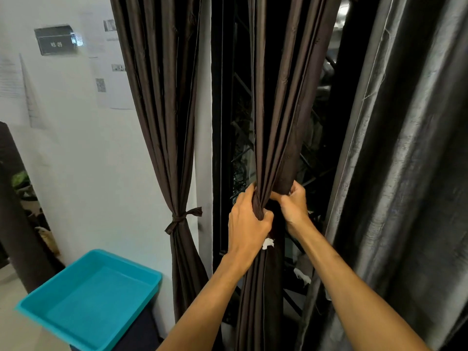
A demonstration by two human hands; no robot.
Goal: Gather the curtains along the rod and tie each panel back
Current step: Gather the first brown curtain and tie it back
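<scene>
Curtains (pixel 276 122): two brown, one tie (pixel 181 219), two hands (pixel 249 221) (pixel 295 206)

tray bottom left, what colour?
Turquoise blue, plain, no pattern. The tray shows in the head view.

A turquoise tray (pixel 96 300) stood at the lower left, below a white wall (pixel 88 173) with printed papers (pixel 116 95) and a dark sign (pixel 54 41).

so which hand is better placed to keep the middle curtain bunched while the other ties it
Left, probably. The left hand curls round the gathered folds of the middle curtain at its narrowest point. The right hand only pinches fabric at the bundle's right edge, so it looks freer to tie.
</scene>
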